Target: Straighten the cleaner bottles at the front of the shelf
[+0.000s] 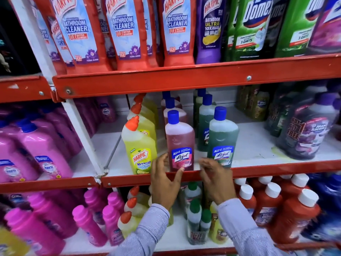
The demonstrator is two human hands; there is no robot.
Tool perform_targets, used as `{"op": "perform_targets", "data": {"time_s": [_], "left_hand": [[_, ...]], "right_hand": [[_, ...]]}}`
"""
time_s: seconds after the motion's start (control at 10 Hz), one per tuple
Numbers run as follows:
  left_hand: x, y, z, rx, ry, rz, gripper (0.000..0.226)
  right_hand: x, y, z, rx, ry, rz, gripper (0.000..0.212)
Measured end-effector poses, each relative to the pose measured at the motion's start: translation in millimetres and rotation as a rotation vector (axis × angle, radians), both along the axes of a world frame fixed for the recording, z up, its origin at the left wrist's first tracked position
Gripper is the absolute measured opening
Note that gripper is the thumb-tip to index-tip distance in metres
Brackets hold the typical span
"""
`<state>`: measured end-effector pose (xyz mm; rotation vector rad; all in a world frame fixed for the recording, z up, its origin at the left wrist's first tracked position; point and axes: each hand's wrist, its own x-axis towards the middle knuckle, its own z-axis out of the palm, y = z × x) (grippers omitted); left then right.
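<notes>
At the front edge of the middle shelf [276, 169] stand three cleaner bottles: a yellow Harpic bottle [140, 145] with an orange nozzle, a pink Lizol bottle [180, 139] with a blue cap, and a green Lizol bottle [223, 137] with a blue cap. All are upright, with rows of the same kinds behind them. My left hand [164, 182] grips the pink Lizol bottle at its base, fingers on its left side and thumb across the front. Blurred, my right hand [214, 178] hovers at the shelf lip between the pink and green bottles, fingers apart and holding nothing.
Red Harpic bathroom cleaners [177, 30] and green Domex bottles [252, 24] fill the upper shelf. Pink bottles [42, 148] crowd the left bay. A large dark refill bottle [306, 135] stands at the right. Below are red bottles with white caps [267, 204] and magenta bottles [86, 224].
</notes>
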<state>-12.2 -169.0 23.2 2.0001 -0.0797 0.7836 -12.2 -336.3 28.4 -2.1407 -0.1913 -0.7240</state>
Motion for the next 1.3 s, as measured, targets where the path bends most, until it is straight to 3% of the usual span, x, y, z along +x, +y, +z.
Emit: {"op": "perform_targets", "data": {"time_s": [0.1,0.2,0.3,0.4,0.5,0.7,1.3], "left_hand": [[-11.0,-23.6,5.7,-0.014,-0.175,0.022,0.042],[-9.8,-51.3,12.2,0.042,-0.146,-0.068,0.027],[1.6,-77.6,11.6,0.148,0.058,-0.208,0.047],[16.7,-93.5,4.4,0.229,0.211,-0.246,0.062],[24.5,-100.4,0.6,0.255,0.242,-0.197,0.052],[26.3,-105.3,-3.9,0.235,0.140,-0.134,0.040],[27.6,-105.9,-9.9,0.206,0.098,-0.128,0.037]], "right_hand": [[-16.8,-26.5,-3.1,0.198,-0.174,-0.227,0.018],[-9.0,-60.0,-7.4,0.280,-0.136,-0.297,0.034],[6.7,-83.3,-11.4,0.186,0.022,-0.122,0.050],[15.4,-92.4,-9.0,0.043,0.078,-0.022,0.051],[16.7,-97.3,-3.3,0.019,0.080,0.024,0.051],[21.0,-102.3,1.7,0.030,0.097,0.084,0.051],[34.1,-112.1,-3.3,0.073,0.135,0.216,0.046]]}}
